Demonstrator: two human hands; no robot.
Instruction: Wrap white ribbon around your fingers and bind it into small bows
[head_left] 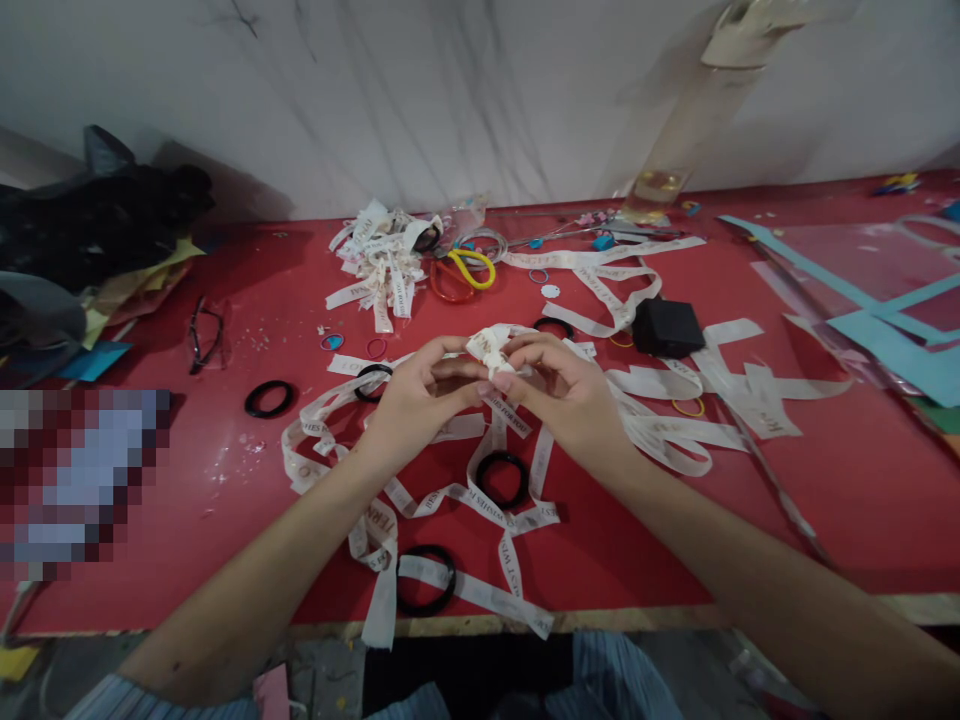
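Note:
Both my hands meet over the middle of the red table, pinching a white printed ribbon point(489, 346) that is gathered into a bow shape. My left hand point(427, 385) grips its left side with thumb and fingers. From the other side, my right hand point(559, 385) closes on it, thumb tip near the left thumb. A printed tail hangs below the fingers. Loose lengths of the same ribbon point(487, 512) lie tangled beneath and around my hands. Among them rest black rings point(502, 480), one just below my hands and another black ring point(427, 580) at the table's front edge.
A heap of ribbon bows point(379, 255) lies at the back. The red table point(225, 560) also carries a black box point(667, 327), eyeglasses point(204, 335), light-blue strips point(900, 350), a black bag point(97, 220) and a blurred-out flat object point(82, 475). A clear container point(656, 190) stands by the wall.

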